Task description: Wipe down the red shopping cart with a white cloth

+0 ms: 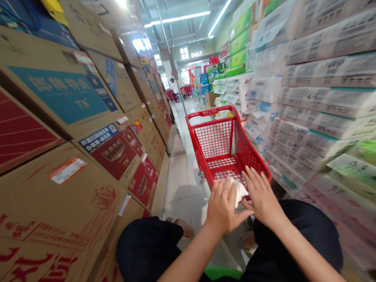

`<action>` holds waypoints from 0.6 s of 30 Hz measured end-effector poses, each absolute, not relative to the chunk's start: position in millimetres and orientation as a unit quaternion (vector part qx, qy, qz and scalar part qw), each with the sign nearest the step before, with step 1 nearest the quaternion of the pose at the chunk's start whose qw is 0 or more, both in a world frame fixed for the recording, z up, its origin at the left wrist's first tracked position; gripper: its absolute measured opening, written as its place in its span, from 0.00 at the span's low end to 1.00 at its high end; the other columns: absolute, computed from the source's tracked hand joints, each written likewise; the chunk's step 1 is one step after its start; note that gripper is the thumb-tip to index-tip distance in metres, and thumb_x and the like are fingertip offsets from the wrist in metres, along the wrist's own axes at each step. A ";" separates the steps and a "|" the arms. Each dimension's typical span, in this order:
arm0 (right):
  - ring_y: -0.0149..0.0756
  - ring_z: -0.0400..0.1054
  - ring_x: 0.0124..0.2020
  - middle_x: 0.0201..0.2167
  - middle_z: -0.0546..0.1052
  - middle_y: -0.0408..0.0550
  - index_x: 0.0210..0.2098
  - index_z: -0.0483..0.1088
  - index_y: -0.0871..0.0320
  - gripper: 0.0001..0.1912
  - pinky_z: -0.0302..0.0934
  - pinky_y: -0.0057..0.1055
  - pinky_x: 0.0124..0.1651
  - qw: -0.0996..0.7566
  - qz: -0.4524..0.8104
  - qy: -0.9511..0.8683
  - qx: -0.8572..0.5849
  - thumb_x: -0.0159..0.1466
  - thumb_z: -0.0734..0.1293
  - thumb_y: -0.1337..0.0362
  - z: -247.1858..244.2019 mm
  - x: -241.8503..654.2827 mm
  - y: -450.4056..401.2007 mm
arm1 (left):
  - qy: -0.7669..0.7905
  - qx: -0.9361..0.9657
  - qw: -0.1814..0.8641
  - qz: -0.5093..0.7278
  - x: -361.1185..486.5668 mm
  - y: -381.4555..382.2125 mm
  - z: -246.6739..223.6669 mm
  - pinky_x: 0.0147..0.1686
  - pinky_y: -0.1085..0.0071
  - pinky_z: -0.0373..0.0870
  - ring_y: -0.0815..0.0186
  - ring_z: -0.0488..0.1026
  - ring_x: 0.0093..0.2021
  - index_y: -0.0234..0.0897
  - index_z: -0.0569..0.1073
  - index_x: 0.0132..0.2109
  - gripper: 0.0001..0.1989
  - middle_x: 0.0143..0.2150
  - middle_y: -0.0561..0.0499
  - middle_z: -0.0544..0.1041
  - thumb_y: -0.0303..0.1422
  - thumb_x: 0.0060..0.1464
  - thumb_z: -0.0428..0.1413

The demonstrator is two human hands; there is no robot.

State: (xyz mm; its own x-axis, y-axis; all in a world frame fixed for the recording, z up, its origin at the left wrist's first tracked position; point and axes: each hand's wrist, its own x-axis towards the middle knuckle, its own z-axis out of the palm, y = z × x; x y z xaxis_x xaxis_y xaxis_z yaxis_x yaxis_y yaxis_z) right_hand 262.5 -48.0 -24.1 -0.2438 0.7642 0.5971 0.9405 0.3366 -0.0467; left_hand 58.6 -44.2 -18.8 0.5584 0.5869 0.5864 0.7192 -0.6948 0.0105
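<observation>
Person seated in aisle. White wad (pixel 241 192), cloth or tissue, sits at the near end of the red cart (pixel 249 149), partly under the left hand (pixel 225 203). Left grip: fingers nearly straight over the wad; cannot tell if it's pinched or just pressed. Right hand (pixel 263 194): fingers extended and apart, near the cart's rim, no hold visible. Work with the wad looks under way, probably unfinished; what's done can't be told. No hand on the far handle (pixel 213 112) or the mesh walls.
</observation>
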 end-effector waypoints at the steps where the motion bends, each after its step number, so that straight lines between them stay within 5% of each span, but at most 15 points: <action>1: 0.55 0.41 0.75 0.76 0.42 0.61 0.75 0.37 0.64 0.50 0.43 0.57 0.73 0.268 -0.161 -0.778 -0.546 0.62 0.66 0.62 -23.5 257.4 -48.3 | -0.382 -0.870 0.116 -0.288 61.7 -43.9 -17.8 0.69 0.46 0.59 0.45 0.60 0.70 0.30 0.64 0.68 0.40 0.71 0.35 0.61 0.56 0.61 0.52; 4: 0.54 0.42 0.75 0.76 0.41 0.61 0.75 0.37 0.63 0.48 0.47 0.56 0.72 0.268 -0.161 -0.786 -0.534 0.63 0.65 0.64 -21.6 254.4 -48.5 | -0.376 -0.876 0.129 -0.275 63.9 -40.1 -14.7 0.69 0.53 0.62 0.52 0.63 0.69 0.34 0.67 0.66 0.27 0.70 0.40 0.64 0.45 0.68 0.50; 8: 0.54 0.46 0.74 0.76 0.43 0.60 0.75 0.40 0.62 0.46 0.49 0.55 0.71 0.265 -0.156 -0.791 -0.529 0.63 0.65 0.64 -20.6 267.6 -46.2 | -0.310 -0.899 0.174 -0.255 51.2 -34.2 -11.6 0.70 0.60 0.60 0.61 0.61 0.71 0.35 0.62 0.69 0.23 0.72 0.46 0.63 0.33 0.71 0.47; 18: 0.48 0.45 0.74 0.76 0.46 0.58 0.74 0.46 0.60 0.42 0.46 0.54 0.73 0.266 -0.138 -0.803 -0.515 0.63 0.64 0.65 -20.8 281.4 -46.8 | -0.180 -0.958 0.099 -0.200 6.0 -21.8 15.3 0.73 0.60 0.53 0.67 0.54 0.73 0.38 0.61 0.70 0.22 0.70 0.49 0.65 0.28 0.72 0.45</action>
